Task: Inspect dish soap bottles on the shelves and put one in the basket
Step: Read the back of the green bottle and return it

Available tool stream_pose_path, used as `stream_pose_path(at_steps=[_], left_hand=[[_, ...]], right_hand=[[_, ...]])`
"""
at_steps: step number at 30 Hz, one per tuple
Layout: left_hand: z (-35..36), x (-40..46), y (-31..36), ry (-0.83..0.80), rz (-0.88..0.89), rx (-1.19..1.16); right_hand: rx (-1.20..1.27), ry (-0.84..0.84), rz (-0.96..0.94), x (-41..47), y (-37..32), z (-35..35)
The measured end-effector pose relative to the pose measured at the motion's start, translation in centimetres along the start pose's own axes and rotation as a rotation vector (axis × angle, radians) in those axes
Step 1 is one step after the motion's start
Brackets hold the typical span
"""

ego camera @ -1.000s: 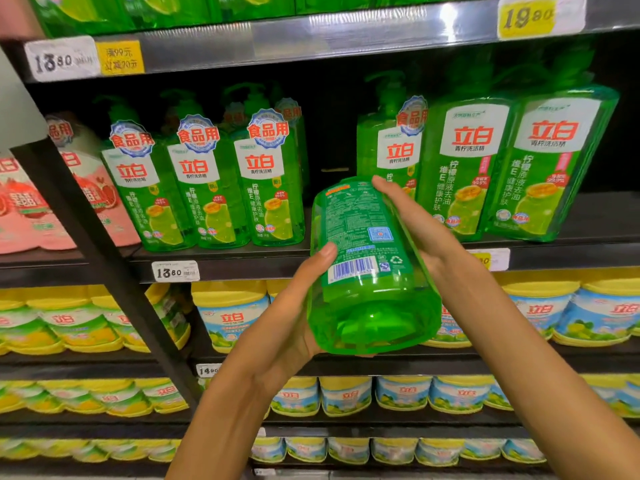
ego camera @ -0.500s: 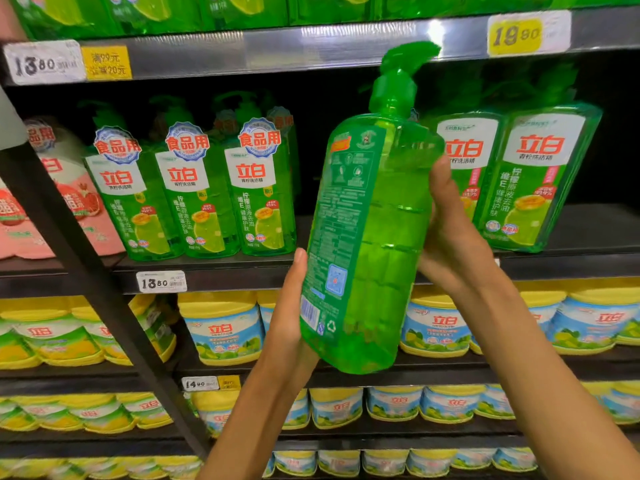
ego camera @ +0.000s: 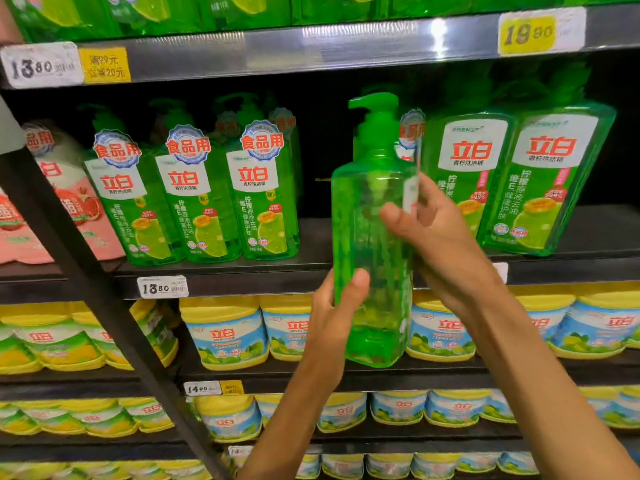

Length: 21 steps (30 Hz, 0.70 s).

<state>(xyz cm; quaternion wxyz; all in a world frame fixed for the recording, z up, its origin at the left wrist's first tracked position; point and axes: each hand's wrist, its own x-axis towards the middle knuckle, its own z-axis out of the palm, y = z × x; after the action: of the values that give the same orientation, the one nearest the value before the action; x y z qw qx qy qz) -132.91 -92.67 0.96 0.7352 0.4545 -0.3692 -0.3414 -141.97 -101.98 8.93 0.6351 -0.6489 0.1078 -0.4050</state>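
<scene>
I hold a green pump bottle of dish soap [ego camera: 372, 244] upright in front of the shelves, its narrow side toward me and its labels edge-on. My left hand [ego camera: 332, 313] grips its lower left edge, thumb on the front. My right hand [ego camera: 440, 237] holds its right side higher up, thumb across the clear face. Several matching green bottles [ego camera: 194, 195] stand on the shelf [ego camera: 225, 271] to the left, and two larger ones [ego camera: 516, 181] lean at the right. No basket is in view.
A dark slanted bar [ego camera: 97, 292] crosses the left foreground. Pink refill pouches [ego camera: 65, 202] sit at far left. Yellow-lidded tubs [ego camera: 225, 334] fill the lower shelves. More green bottles line the top shelf above the price rail [ego camera: 311, 46].
The bottle went from tilted bottom-toward-me to upright, then turned so its narrow side faces me. My right thumb came round onto its face and my left hand stayed near the base.
</scene>
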Motion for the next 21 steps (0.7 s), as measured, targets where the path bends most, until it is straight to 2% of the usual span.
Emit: stream_pose_path(at_steps=[3,6,9,12,13,16,21], left_hand=[[-0.5,0.5,0.6,-0.156,-0.125,-0.313],[-1.0,0.7,1.1,-0.270,-0.136,-0.394],[-1.8,0.8,0.8,-0.179,-0.151,-0.272],[-2.8,0.9,1.8,0.031,-0.106,0.013],[-3.0,0.8,2.0,0.051,-0.079,0.098],[-2.8,0.4,2.0,-0.044,0.067,0.344],[-3.6,1.4,1.2,-0.125,0.151,0.391]], right_hand=[[-0.021,-0.049,0.019,0.6,-0.4,-1.0],[0.069,-0.082,0.086,1.3,-0.2,-0.7],[0.151,-0.101,0.092,1.2,0.1,0.0],[0.196,-0.063,-0.016,0.8,0.4,0.0],[0.174,-0.062,-0.058,0.7,0.5,0.1],[0.035,-0.088,-0.160,0.4,1.0,0.4],[-0.057,-0.259,-0.206,-0.8,0.4,-0.4]])
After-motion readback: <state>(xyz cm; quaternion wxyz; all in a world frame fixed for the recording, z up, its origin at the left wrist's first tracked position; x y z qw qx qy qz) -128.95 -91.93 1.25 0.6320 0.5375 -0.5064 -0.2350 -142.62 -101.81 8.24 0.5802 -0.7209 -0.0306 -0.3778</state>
